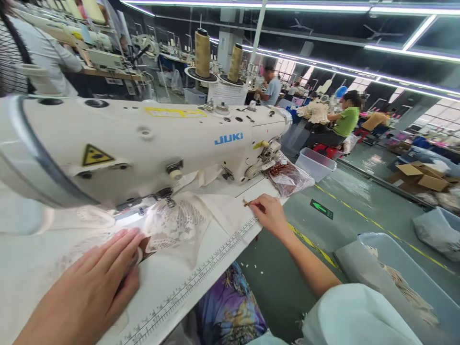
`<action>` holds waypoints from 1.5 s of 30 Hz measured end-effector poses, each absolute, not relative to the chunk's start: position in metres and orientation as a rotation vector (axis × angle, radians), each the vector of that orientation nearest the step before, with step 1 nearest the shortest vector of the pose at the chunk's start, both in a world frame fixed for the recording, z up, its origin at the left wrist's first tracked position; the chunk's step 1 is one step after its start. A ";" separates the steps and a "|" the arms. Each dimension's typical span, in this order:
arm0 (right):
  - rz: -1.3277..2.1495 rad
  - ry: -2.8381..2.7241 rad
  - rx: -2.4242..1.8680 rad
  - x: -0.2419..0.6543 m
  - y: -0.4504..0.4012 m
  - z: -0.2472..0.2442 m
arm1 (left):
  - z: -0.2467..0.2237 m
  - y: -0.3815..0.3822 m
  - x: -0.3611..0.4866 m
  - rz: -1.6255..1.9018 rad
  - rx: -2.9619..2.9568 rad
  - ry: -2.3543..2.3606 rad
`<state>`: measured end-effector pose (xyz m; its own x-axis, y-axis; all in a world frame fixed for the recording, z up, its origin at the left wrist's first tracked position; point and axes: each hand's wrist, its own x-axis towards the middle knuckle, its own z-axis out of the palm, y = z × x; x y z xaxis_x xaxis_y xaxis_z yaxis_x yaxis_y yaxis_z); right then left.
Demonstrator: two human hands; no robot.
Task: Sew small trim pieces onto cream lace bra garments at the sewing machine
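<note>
My left hand (104,268) lies with fingers stretched out and together on cream lace fabric (176,225), just in front of the lit needle area of a white sewing machine (179,129). A brown piece (144,247) shows by its fingertips, partly hidden, so its kind is unclear. Over the right part of the worktable, my right hand (269,213) pinches a small brown piece (246,203), too small to name, between thumb and fingers. Plain cream cloth (223,211) spreads between the lace and that hand. The machine's head hides the needle.
A printed ruler (215,256) runs along the table's front edge. At the table's far end lies a plastic bag (289,176) with brown contents. Clear bins (316,163) stand on the floor, one at right holding cream cloth (406,287). Thread cones (202,52) rise behind; other people work farther off.
</note>
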<state>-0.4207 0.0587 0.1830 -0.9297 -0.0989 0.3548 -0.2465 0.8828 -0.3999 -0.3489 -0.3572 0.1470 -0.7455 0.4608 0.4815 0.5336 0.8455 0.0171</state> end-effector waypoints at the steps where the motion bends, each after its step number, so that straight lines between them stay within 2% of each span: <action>1: 0.668 -2.675 0.289 -0.419 0.058 0.185 | 0.154 -0.355 -0.347 -0.147 -0.752 -2.542; 5: 0.938 -2.401 0.567 -0.399 0.026 0.211 | 0.180 -0.350 -0.342 -0.094 -0.762 -2.586; 9: 1.162 -2.325 1.119 -0.371 -0.057 0.235 | 0.187 -0.353 -0.342 -0.134 -0.745 -2.694; 12: 1.052 -2.409 1.408 -0.378 -0.122 0.228 | 0.182 -0.358 -0.342 -0.156 -0.801 -2.651; 15: 0.869 -2.609 1.391 -0.410 -0.158 0.211 | 0.173 -0.361 -0.340 -0.156 -0.806 -2.604; 20: 0.789 -2.815 1.345 -0.447 -0.166 0.205 | 0.165 -0.360 -0.338 -0.199 -0.743 -2.567; 30: 0.680 -2.948 1.386 -0.454 -0.170 0.210 | 0.175 -0.360 -0.338 -0.342 -0.719 -2.518; 45: 0.514 -2.965 1.406 -0.452 -0.168 0.216 | 0.175 -0.360 -0.341 -0.170 -0.775 -2.494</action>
